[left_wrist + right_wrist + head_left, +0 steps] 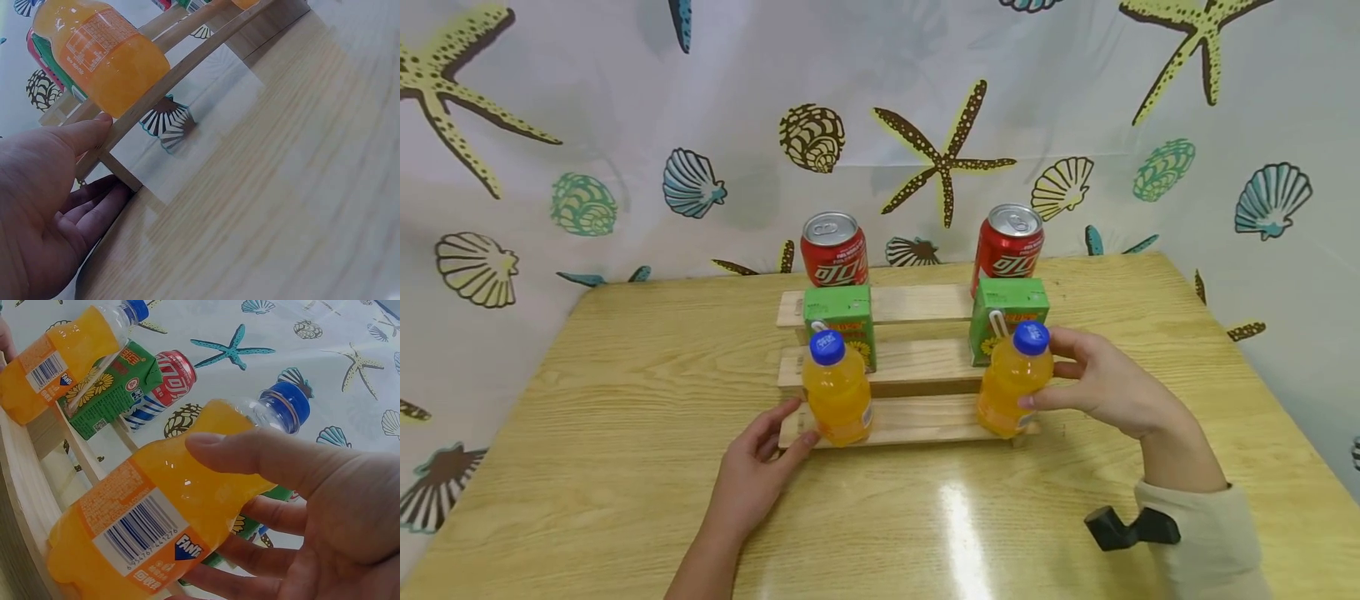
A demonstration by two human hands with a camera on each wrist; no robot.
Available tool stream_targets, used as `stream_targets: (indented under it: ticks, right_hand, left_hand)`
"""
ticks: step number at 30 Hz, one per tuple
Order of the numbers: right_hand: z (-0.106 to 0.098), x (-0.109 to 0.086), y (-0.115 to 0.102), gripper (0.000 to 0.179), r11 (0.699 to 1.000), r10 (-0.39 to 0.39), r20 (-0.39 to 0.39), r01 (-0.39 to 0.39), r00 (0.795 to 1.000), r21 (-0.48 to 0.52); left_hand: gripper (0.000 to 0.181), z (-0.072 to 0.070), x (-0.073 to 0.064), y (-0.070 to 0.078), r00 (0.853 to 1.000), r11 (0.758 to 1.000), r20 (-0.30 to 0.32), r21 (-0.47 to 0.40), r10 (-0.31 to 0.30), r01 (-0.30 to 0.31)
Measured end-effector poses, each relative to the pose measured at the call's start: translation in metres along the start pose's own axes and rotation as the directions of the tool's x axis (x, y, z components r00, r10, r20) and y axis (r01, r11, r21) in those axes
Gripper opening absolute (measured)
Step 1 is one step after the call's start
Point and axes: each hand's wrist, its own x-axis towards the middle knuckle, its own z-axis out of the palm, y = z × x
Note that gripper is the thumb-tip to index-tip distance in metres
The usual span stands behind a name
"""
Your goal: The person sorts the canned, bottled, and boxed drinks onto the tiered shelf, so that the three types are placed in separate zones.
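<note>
A three-step wooden rack stands on the table. My right hand grips the right orange soda bottle, blue-capped, on the front step; in the right wrist view the thumb lies across its front, with the fingers behind it. A matching orange soda bottle stands at the left of that step. Beside it, my left hand holds the rack's front left corner, thumb on the slat and fingers by the leg in the left wrist view. Green drink cartons stand behind the bottles on the middle step.
Two red soda cans stand at the rack's back, one at each side. Behind the wood-grain table hangs a white cloth printed with shells and starfish. A black mount sits at the right sleeve.
</note>
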Motion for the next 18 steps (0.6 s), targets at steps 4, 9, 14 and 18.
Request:
stream_targets:
  ticks: [4,9,14,18]
  right_hand:
    - [-0.003,-0.005,0.000,0.076,0.999,0.011,-0.033,-0.012,0.999,-0.032]
    - [-0.009,-0.015,0.000,0.071,0.996,0.043,-0.058,-0.047,0.997,-0.072]
    - [-0.019,-0.024,0.003,0.052,0.989,0.072,-0.071,-0.080,0.995,-0.122]
    - [-0.031,-0.029,0.010,0.037,0.992,0.016,-0.057,-0.023,0.998,-0.123]
  left_hand:
    - [0.067,0.005,0.003,-0.001,1.000,1.000,0.011,0.005,-0.011,0.011]
    - [0.071,0.007,0.006,0.000,0.999,0.999,0.044,0.019,-0.026,0.026]
    - [0.073,-0.004,0.003,0.008,0.995,0.995,0.077,0.074,-0.068,0.062]
    - [0.066,-0.019,-0.004,0.015,0.998,0.981,0.068,0.195,-0.005,-0.008]
